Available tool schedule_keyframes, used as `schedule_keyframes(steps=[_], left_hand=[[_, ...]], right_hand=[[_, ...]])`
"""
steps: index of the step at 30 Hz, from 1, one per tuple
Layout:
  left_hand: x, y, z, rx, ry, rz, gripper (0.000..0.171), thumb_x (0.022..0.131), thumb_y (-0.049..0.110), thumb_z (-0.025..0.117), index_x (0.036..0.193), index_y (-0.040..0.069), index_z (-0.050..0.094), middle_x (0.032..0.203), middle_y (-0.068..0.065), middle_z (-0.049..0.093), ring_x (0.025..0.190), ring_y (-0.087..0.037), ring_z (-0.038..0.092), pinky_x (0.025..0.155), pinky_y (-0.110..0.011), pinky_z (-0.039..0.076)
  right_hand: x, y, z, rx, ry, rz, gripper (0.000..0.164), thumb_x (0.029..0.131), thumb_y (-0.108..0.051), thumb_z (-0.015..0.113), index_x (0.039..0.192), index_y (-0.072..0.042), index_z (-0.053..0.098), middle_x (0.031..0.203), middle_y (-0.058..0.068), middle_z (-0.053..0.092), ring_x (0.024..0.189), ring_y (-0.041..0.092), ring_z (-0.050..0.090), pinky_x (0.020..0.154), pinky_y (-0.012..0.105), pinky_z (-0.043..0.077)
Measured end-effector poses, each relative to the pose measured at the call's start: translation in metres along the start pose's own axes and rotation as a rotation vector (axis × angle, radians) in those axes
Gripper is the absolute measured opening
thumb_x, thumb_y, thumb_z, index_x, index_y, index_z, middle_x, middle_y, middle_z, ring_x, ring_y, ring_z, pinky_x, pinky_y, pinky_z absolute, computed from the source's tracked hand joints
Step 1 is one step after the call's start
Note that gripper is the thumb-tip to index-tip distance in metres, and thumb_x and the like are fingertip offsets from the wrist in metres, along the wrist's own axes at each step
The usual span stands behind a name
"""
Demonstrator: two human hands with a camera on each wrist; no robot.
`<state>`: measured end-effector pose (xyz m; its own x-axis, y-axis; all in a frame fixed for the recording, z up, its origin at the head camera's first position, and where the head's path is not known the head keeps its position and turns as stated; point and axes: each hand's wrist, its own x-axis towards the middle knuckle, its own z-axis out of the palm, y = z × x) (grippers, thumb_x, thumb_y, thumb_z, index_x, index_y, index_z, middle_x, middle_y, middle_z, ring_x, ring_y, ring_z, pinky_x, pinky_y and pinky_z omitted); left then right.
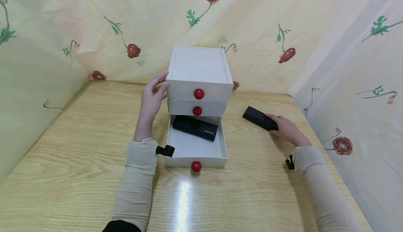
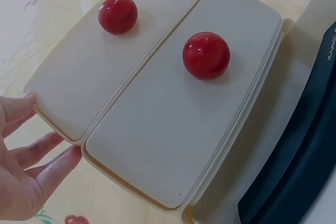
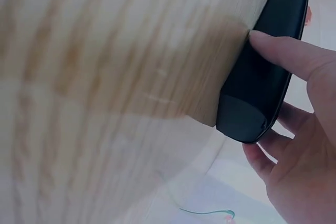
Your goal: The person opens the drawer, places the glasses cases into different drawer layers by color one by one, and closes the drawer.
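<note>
A white drawer cabinet with red round knobs stands at the back middle. Its bottom drawer is pulled out, and a black glasses case with pale lettering lies slanted inside. My left hand rests against the cabinet's left side, thumb near the front edge of the top drawer and fingers spread along the side. To the right on the table, my right hand holds a second black glasses case by its near end, thumb on one face and fingers around the other.
The wooden table spreads around the cabinet. Behind it and along both sides hangs a pale flowered cloth. The open drawer's red knob juts toward the front.
</note>
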<state>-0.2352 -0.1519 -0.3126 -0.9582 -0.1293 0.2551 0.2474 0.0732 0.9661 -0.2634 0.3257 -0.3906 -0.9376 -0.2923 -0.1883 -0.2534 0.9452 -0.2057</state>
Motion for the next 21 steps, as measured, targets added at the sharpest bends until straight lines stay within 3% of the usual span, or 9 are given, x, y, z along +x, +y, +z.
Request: schedule_keyframes(steps=[8,21], left_hand=[[0.001,0.000,0.000,0.002,-0.001,0.003,0.040,0.098,0.020,0.057,0.138,0.016,0.055,0.138,-0.011,0.055,0.107,-0.020,0.061,0.094,-0.049,0.053],[0.000,0.001,0.000,0.006,0.002,0.004,0.040,0.098,0.021,0.057,0.138,0.016,0.055,0.138,-0.011,0.055,0.106,-0.018,0.061,0.094,-0.048,0.053]], right_hand=[[-0.001,0.003,-0.002,0.065,-0.021,-0.020,0.075,0.092,-0.018,0.066,0.153,-0.009,0.025,0.145,0.038,0.034,0.128,0.056,0.036,0.102,0.068,0.033],[-0.011,-0.004,-0.001,0.044,0.050,-0.085,0.071,0.089,-0.013,0.068,0.151,-0.007,0.032,0.147,0.029,0.040,0.128,0.052,0.041,0.104,0.066,0.034]])
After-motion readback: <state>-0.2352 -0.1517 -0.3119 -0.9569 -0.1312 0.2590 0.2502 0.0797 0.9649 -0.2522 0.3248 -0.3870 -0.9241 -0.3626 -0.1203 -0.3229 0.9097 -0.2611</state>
